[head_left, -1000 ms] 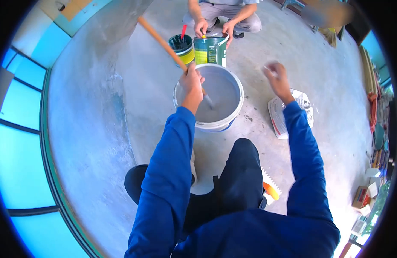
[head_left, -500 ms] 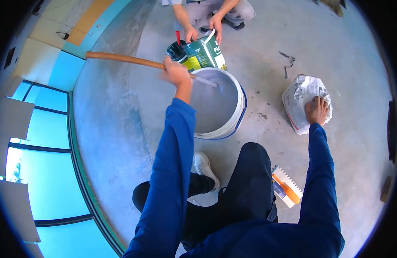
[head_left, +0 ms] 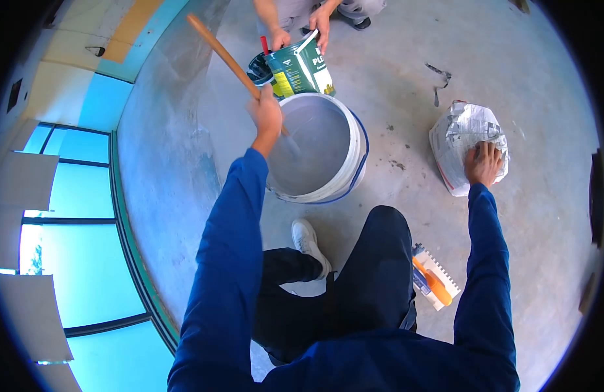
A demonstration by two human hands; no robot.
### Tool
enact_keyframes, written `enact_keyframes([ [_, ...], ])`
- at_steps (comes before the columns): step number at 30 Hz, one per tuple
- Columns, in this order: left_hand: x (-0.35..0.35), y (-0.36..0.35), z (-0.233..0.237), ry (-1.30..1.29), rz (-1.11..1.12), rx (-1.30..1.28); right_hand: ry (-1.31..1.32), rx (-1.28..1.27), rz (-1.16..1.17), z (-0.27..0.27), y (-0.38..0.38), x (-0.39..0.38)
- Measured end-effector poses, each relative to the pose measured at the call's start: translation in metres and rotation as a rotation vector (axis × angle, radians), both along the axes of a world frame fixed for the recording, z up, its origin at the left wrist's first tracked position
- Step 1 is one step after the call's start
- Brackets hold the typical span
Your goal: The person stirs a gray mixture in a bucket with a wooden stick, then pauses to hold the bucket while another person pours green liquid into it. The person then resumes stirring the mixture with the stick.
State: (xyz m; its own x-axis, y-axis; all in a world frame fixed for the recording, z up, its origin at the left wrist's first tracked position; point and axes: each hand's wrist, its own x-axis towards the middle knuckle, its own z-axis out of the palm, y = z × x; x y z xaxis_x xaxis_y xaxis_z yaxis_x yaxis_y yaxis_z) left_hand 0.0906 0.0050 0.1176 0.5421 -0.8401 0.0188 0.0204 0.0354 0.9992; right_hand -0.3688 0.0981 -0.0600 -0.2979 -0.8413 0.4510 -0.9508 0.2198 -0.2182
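In the head view, my left hand [head_left: 267,117] is closed around a long wooden stick [head_left: 222,53]. Its pale lower end dips into smooth grey mix [head_left: 321,147] inside a large white bucket [head_left: 356,144], and the top leans up to the left. Off to the right, a crumpled white printed bag [head_left: 455,130] stands on the floor. My right hand [head_left: 484,164] rests on its upper side, fingers slightly bent and somewhat apart.
Behind the bucket, a co-worker's hands [head_left: 320,29] hold a green tub [head_left: 295,68] beside a dark container with a red handle. A notched trowel [head_left: 436,281] lies by my right knee. A dark strip [head_left: 439,81] is on the floor. Glass panels [head_left: 86,261] line the left.
My left hand has swung the stick: its top tilts more upright and its lower end has shifted left and down in the mix. My right hand stays on the bag.
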Motion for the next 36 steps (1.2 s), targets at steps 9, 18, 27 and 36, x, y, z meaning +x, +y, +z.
enact_keyframes([
  [9, -0.037, 0.014, -0.047, 0.328, -0.071, 0.043, -0.004, -0.012, 0.007, 0.003, 0.003, 0.003],
  [18, 0.004, -0.046, -0.043, -0.34, 0.093, -0.259, -0.002, -0.034, 0.003, 0.005, 0.005, 0.004],
  [27, 0.009, 0.029, -0.052, 0.342, -0.222, 0.088, 0.001, -0.038, 0.01, 0.007, 0.006, 0.007],
  [36, 0.016, -0.079, -0.051, -0.17, 0.242, -0.301, 0.005, -0.052, -0.005, 0.007, 0.002, 0.006],
])
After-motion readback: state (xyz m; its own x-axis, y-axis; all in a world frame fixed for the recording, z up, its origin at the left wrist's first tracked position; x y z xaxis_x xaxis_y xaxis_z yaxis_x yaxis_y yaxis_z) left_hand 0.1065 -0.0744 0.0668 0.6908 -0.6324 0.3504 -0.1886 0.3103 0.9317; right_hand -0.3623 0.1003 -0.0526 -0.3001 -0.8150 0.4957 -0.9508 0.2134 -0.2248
